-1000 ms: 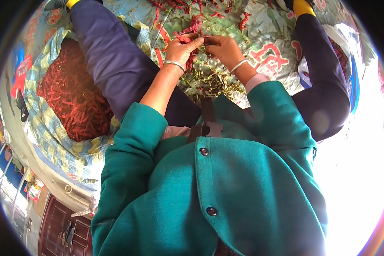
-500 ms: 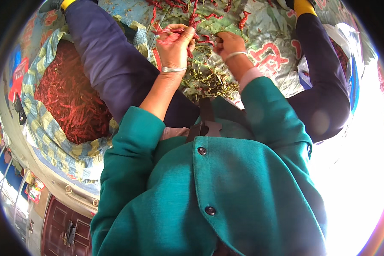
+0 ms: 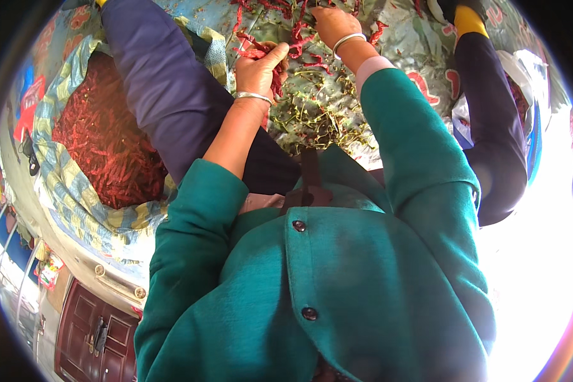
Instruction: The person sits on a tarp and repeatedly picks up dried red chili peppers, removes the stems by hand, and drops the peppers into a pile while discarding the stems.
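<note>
Where the teal jacket [image 3: 337,280] fills the lower part of the view, both sleeves rise toward the hands; the left forearm is bare to the elbow and carries a silver bangle [image 3: 253,97] at the wrist; above it the left hand [image 3: 260,67] is clenched around a small bunch of dried red chillies [image 3: 275,71], whose tips show beside the palm and at the thumb; just to the right of that grip, and somewhat farther out, the right hand [image 3: 333,24] rests with its fingers down among loose red chillies [image 3: 299,38] on the printed sheet [image 3: 420,57], a second bangle [image 3: 345,42] at its wrist; whether this hand holds a chilli or merely touches the heap cannot be told, since the fingers are buried; below and between the two hands lies a litter of pale green stems [image 3: 318,121] on the sheet; left of the left-hand grip a trouser leg in dark blue [image 3: 172,95] crosses the view, and beyond it an open woven sack [image 3: 76,197] holds a mass of red chillies [image 3: 102,146]; right of the right hand a second dark blue leg [image 3: 490,127] ends at a yellow cuff [image 3: 470,19].
</note>
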The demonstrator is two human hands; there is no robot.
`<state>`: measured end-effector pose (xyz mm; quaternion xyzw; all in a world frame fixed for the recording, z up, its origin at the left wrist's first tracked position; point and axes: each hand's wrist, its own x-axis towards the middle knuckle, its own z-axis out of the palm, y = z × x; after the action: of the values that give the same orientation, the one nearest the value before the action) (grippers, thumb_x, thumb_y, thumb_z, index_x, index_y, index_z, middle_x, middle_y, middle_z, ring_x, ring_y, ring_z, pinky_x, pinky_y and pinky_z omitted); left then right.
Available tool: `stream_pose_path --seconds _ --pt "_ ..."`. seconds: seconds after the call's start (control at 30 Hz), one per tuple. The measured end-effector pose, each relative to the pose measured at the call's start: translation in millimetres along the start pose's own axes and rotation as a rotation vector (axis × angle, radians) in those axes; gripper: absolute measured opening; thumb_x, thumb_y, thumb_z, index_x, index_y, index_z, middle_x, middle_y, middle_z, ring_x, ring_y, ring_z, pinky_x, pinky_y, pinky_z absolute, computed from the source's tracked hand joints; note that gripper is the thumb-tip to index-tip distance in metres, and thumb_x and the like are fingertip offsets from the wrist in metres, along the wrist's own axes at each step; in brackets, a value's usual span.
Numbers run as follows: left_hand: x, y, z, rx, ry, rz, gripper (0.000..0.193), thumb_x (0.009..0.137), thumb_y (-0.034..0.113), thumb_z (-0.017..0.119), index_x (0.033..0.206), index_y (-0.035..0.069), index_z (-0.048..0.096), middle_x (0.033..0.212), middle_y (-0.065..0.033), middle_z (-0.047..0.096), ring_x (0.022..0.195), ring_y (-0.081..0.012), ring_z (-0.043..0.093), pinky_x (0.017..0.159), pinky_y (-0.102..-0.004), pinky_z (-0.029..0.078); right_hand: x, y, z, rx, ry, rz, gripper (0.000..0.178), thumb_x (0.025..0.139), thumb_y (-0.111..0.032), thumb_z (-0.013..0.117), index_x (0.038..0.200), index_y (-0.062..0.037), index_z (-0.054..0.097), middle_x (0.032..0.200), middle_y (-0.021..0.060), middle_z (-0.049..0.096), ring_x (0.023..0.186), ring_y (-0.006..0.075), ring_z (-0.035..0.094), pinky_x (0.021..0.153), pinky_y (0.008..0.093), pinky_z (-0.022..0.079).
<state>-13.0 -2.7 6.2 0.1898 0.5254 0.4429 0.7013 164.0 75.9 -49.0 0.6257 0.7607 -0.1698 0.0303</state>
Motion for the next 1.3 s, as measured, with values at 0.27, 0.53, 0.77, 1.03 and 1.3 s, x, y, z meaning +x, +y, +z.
stream_pose_path --seconds 0.27,0.53,0.77,1.03,1.3 --pt "-13 -10 11 0.224 -0.117 -0.034 0.021 0.075 0.011 0.071 0.093 0.002 0.062 0.068 -0.0019 0.059 0.054 -0.0086 0.053 0.043 -0.0219 0.039 -73 -15 -34 1.605 -0.162 0.425 0.021 0.079 -0.008 0.061 0.097 0.0026 0.06 0.077 0.0068 0.062 0.062 0.0123 0.059 0.051 0.0242 0.048" --pt "-29 -12 6 0.473 -0.183 -0.006 0.019 0.073 0.015 0.073 0.086 0.004 0.066 0.068 -0.0001 0.063 0.05 -0.0029 0.048 0.042 -0.0171 0.034 -115 -38 -34 1.526 -0.215 0.475 0.016 0.08 -0.016 0.063 0.093 -0.0064 0.063 0.078 -0.0018 0.062 0.064 0.0078 0.054 0.055 0.0242 0.038" --pt "-24 -2 11 0.434 -0.279 -0.015 0.022 0.07 0.015 0.076 0.081 0.002 0.063 0.062 0.001 0.058 0.049 -0.0018 0.047 0.04 -0.0163 0.033 -111 -37 -39 1.805 -0.363 0.638 0.016 0.079 -0.01 0.064 0.092 -0.0025 0.063 0.076 0.0008 0.062 0.062 0.009 0.054 0.048 0.024 0.039" --pt "-3 -1 -16 0.551 -0.159 0.042 0.011 0.078 0.013 0.066 0.082 0.004 0.061 0.07 0.0 0.058 0.062 -0.0071 0.055 0.053 -0.0203 0.043 -97 25 -30 0.888 0.043 0.302 0.023 0.072 -0.014 0.064 0.093 -0.0061 0.067 0.083 0.0127 0.066 0.073 0.0226 0.063 0.07 0.0322 0.049" --pt "-2 15 -10 0.037 -0.153 -0.15 0.008 0.081 0.01 0.059 0.085 0.004 0.058 0.073 -0.0093 0.064 0.057 -0.0164 0.06 0.043 -0.0245 0.043 -62 3 -48 0.259 -0.074 0.035 0.027 0.078 -0.034 0.054 0.079 -0.0093 0.064 0.083 0.0139 0.064 0.078 0.0336 0.061 0.071 0.0431 0.049"
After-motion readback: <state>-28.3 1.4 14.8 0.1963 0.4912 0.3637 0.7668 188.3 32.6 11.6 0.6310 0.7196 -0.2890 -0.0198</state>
